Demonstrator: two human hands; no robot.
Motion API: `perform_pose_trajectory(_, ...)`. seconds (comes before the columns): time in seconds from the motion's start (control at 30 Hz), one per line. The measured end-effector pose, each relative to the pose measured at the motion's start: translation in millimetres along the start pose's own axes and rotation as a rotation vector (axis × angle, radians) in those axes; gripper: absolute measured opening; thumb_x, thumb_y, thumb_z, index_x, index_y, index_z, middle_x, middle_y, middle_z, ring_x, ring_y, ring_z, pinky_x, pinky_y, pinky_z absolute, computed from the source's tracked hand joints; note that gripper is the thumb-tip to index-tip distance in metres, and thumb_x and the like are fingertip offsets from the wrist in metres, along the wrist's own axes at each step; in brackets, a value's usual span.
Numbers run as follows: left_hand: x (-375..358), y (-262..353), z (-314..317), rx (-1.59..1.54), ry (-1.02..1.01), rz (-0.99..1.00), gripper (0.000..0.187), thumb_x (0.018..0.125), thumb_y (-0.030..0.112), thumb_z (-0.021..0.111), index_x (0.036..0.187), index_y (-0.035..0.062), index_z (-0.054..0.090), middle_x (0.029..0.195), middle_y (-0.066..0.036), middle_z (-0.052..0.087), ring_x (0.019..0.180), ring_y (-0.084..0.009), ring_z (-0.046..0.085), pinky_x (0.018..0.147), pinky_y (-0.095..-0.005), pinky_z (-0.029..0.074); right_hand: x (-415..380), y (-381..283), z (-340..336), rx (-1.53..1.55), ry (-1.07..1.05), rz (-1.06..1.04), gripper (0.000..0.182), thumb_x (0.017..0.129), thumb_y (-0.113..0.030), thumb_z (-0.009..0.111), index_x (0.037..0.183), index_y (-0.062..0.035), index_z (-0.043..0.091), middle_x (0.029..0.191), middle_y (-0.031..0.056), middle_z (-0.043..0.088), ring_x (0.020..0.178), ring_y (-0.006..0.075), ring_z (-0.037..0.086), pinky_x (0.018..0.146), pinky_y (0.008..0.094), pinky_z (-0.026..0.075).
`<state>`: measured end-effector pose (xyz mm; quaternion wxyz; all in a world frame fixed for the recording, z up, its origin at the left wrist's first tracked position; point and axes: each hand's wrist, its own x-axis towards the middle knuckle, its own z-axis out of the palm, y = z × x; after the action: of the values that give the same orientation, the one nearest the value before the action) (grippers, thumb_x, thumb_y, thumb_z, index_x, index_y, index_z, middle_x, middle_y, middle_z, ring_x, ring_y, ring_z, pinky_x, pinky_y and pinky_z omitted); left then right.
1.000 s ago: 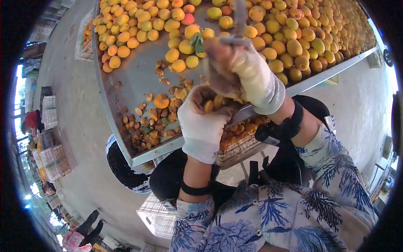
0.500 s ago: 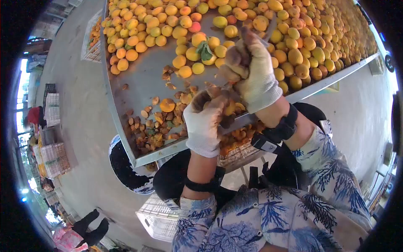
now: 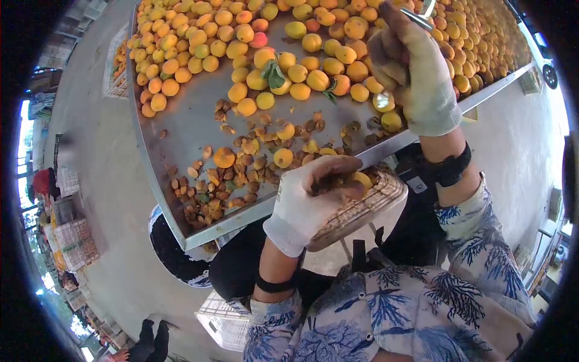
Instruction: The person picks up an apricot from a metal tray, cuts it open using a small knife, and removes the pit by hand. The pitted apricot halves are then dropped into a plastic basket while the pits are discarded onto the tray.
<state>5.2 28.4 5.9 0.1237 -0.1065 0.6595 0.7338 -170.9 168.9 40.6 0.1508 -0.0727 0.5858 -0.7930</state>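
My left hand (image 3: 310,199), in a stained white glove, is at the near edge of the metal tray. Its thumb and fingers curl around a yellow-orange apricot (image 3: 362,180), partly hidden by the fingers. My right hand (image 3: 422,84), also gloved and darkly stained, is raised above the fruit on the right. It is closed on a shiny metal knife (image 3: 417,19), whose grip is hidden in the fist. Below the left hand sits a basket (image 3: 377,202) with fruit pieces in it. Pits and torn apricot bits (image 3: 241,172) litter the tray nearby.
Whole apricots (image 3: 187,42) fill the far part of the metal tray (image 3: 187,120), with more heaped at right (image 3: 482,48). A black bucket (image 3: 175,247) stands by the tray's left corner. A white crate (image 3: 223,320) is on the floor below; other crates (image 3: 75,241) line the left.
My hands were close together over the tray and have separated. The right rose up and right with the knife; the left moved down and right over the basket. The whole view shifted slightly.
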Motion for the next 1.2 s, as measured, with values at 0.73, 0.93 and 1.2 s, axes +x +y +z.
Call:
perform_pose_trajectory(0.73,26,-32,-33,-0.155,0.308,0.258,0.036,0.080,0.009,0.067,0.115,0.0030,0.062,0.103,-0.013,0.068,0.097,-0.0207,0.062,0.089,-0.0329,0.048,131,115,-35,-1.217,-0.250,-0.496,0.033,0.075,-0.007,0.067,0.106,0.0030,0.061,0.090,0.0135,0.065,0.083,0.0254,0.059,0.077,0.0352,0.047)
perform_pose_trajectory(0.93,35,-40,-53,-0.152,0.341,0.292,0.022,0.079,0.006,0.066,0.100,0.0024,0.065,0.089,-0.008,0.069,0.081,-0.0147,0.060,0.076,-0.0309,0.048,142,117,-40,-1.149,-0.444,-0.019,0.040,0.079,-0.015,0.072,0.111,0.0044,0.060,0.113,0.0148,0.063,0.102,0.0295,0.059,0.089,0.0389,0.046)
perform_pose_trajectory(1.2,1,-47,-73,0.012,0.749,0.183,0.032,0.076,0.012,0.070,0.107,0.0074,0.065,0.099,-0.012,0.066,0.093,-0.0244,0.064,0.076,-0.0357,0.050,102,53,20,-1.217,-0.385,-0.200,0.039,0.079,-0.016,0.071,0.111,0.0043,0.061,0.110,0.0149,0.065,0.098,0.0267,0.060,0.086,0.0372,0.047)
